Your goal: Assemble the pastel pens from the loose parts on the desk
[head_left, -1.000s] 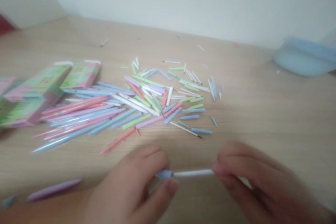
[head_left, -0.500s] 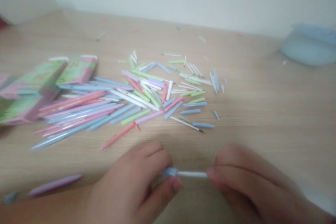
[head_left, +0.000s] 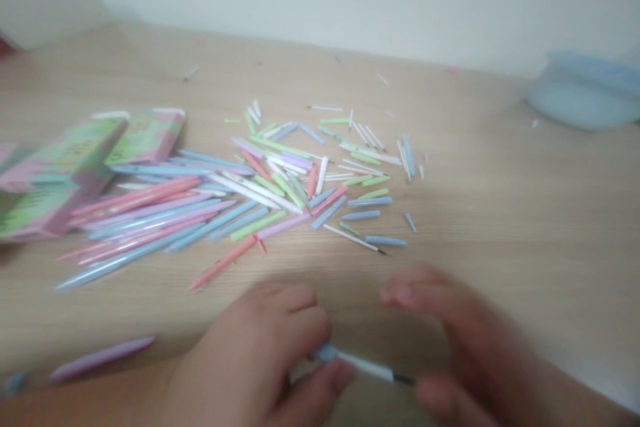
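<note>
My left hand (head_left: 270,353) is closed, pinching a light blue pen piece between thumb and fingers. A white pen refill (head_left: 373,367) sticks out of the blue piece toward the right and ends in a dark tip. To the right of that tip is my right hand (head_left: 450,333), its thumb and fingers apart and nothing between them. Whether the thumb touches the tip I cannot tell. Beyond both hands lies a loose spread of pastel pen parts (head_left: 280,173), with several white refills among them.
Green and pink boxes (head_left: 75,153) stand at the left beside a bundle of long pen barrels (head_left: 145,220). A purple pen piece (head_left: 103,358) lies near my left forearm. At the far right is a pale blue pouch-like thing (head_left: 585,93), blurred, near the white wall.
My right hand has let go of the refill and spread its fingers, uncovering the dark tip. The refill now slants down to the right, while my left hand keeps its grip.
</note>
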Tool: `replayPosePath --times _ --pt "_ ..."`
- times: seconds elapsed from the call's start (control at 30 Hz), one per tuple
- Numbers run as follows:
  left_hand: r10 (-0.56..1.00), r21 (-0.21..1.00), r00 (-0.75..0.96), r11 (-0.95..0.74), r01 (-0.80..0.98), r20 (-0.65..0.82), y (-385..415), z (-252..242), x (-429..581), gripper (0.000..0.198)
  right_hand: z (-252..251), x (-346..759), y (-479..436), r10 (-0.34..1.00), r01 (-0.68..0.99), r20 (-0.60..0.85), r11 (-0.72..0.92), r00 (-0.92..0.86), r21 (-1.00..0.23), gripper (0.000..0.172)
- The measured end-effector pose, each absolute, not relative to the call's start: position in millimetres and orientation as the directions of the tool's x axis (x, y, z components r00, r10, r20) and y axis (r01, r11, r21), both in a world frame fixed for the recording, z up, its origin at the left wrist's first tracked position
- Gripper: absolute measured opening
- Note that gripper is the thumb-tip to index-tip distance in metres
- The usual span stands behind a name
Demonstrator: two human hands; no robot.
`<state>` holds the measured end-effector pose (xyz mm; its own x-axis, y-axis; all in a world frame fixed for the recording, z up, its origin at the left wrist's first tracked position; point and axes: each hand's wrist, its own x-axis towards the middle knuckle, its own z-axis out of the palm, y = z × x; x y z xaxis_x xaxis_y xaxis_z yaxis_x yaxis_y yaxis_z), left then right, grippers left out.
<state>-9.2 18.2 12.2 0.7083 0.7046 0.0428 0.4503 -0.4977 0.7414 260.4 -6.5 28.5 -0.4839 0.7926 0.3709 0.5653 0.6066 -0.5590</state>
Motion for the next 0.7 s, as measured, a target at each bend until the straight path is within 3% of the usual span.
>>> replayPosePath --times 0.2,0.3,0.5,0.7 --pt "0.734 0.747 0.679 -0.461 0.479 0.018 17.3 11.8 -8.2 0.026 8.4 287.5 29.7 0.828 0.647 0.393 0.559 -0.401 -0.518 0.031" --pt "0.735 0.752 0.677 -0.456 0.476 0.017 17.5 11.1 -8.2 0.025 -5.5 288.1 47.3 0.864 0.778 0.364 0.482 -0.347 -0.403 0.020" --pt "0.734 0.743 0.679 -0.472 0.475 0.033 17.3 10.0 -10.2 0.023 -15.6 286.9 60.2 0.849 0.804 0.248 0.524 -0.467 -0.280 0.026" --pt "0.730 0.737 0.683 -0.471 0.485 0.018 18.6 10.0 -8.4 0.023 -10.2 284.4 56.5 0.852 0.803 0.225 0.521 -0.472 -0.291 0.018"
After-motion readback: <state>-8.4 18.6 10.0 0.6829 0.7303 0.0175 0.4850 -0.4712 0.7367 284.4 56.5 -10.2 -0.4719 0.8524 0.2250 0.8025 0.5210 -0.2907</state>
